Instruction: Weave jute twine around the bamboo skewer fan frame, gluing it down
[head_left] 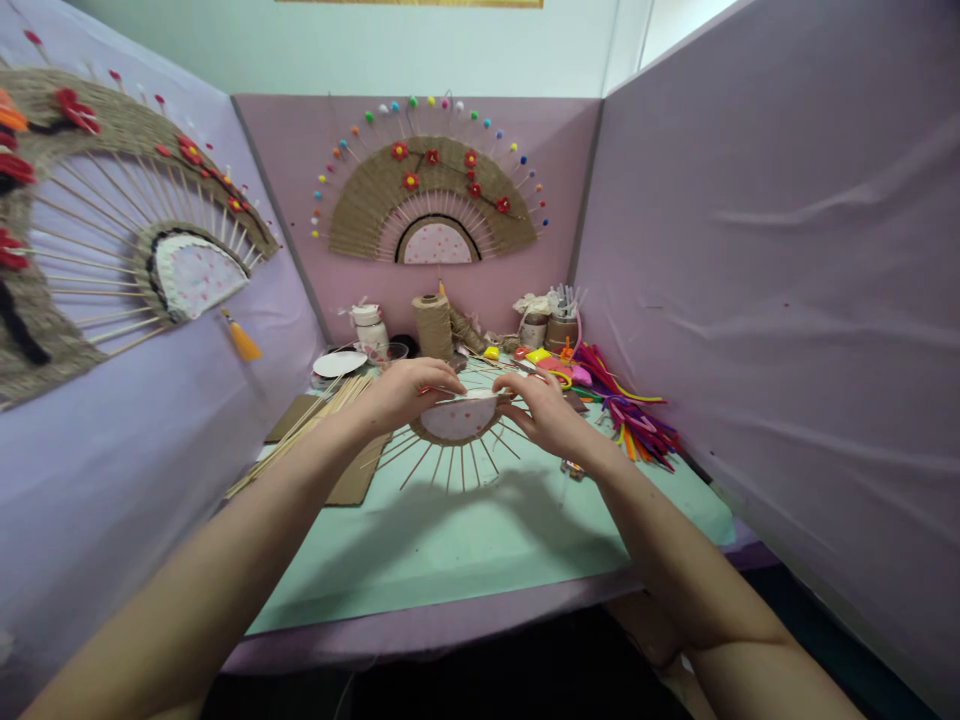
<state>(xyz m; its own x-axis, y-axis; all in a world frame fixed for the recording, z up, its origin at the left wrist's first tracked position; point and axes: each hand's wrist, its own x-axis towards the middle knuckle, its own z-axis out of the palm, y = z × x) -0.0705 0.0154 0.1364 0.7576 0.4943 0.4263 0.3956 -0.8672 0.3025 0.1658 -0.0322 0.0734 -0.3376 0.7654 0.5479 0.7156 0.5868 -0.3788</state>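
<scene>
Above the table I hold a half-round fan base (459, 418) with a white, pink-spotted face and a brown twine edge. Thin wooden sticks (463, 465) spread out from its curved rim toward me. My left hand (420, 388) pinches the upper left of the base, fingers closed on its straight edge. At the upper right, my right hand (541, 405) grips the same edge between thumb and fingers. Something white shows along that edge between my fingertips; what it is I cannot make out.
Loose sticks (319, 425) lie over cardboard (364, 475) at left. Bundled pipe cleaners (637, 410) are at right. A twine spool (432, 325), a white jar (369, 328) and a white plate (340, 364) stand behind. One finished fan (442, 170) hangs on the back panel, another (142, 130) on the left.
</scene>
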